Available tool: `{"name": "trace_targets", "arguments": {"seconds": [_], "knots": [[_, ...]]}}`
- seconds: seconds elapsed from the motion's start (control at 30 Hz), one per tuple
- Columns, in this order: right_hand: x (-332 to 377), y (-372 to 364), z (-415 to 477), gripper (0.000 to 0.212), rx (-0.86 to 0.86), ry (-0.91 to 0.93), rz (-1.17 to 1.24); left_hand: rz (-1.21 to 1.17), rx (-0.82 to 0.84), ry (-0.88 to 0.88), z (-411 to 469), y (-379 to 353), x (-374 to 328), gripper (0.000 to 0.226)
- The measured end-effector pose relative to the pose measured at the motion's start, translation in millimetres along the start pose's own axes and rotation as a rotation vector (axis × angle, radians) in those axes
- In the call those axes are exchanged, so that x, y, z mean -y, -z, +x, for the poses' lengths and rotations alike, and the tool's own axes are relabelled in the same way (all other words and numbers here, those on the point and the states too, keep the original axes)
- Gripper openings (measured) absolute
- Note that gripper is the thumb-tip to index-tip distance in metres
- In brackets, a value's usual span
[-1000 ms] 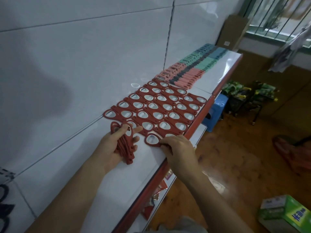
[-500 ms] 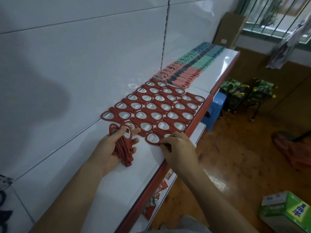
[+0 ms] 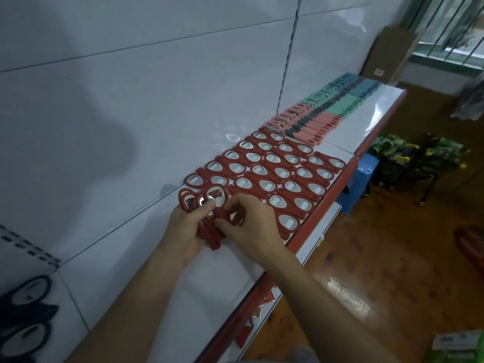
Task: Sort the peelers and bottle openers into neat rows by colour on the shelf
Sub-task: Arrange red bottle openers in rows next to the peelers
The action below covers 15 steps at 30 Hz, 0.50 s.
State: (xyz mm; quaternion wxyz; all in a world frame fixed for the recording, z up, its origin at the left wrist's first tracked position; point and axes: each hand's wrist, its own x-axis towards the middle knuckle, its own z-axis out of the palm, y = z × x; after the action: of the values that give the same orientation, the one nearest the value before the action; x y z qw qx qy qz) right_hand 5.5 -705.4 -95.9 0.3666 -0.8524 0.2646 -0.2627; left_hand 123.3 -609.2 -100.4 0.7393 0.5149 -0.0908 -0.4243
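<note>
Several red bottle openers (image 3: 272, 166) lie in neat rows on the white shelf (image 3: 146, 271). Beyond them, pink peelers (image 3: 311, 124), green peelers (image 3: 337, 103) and blue peelers (image 3: 358, 85) are laid in colour bands. My left hand (image 3: 183, 231) grips a stack of red bottle openers (image 3: 207, 221) just above the shelf, at the near end of the rows. My right hand (image 3: 248, 221) has come against that stack, and its thumb and fingers pinch one opener at the top of it.
The shelf has a red front edge (image 3: 309, 231) and a white back panel (image 3: 131, 100). A blue stool (image 3: 358, 179) and green packages (image 3: 419, 153) sit on the wooden floor to the right. A cardboard box (image 3: 392, 48) leans at the far end.
My right hand left the opener it was setting at the shelf's front edge and moved left to the stack in my left hand. That opener now lies in the row.
</note>
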Motion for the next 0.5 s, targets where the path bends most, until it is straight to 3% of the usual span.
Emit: {"name": "trace_targets", "arguments": {"seconds": [0.3,0.5], "knots": [[17.9,-23.0,39.7,0.012,-0.064,0.016,0.019,-0.165,-0.185,-0.056,6.8,32.6,-28.3,0.019],[12.5,-40.4,51.4,0.024,0.007,0.014,-0.089,-0.21,-0.226,-0.085,2.3,59.4,-38.5,0.022]]}}
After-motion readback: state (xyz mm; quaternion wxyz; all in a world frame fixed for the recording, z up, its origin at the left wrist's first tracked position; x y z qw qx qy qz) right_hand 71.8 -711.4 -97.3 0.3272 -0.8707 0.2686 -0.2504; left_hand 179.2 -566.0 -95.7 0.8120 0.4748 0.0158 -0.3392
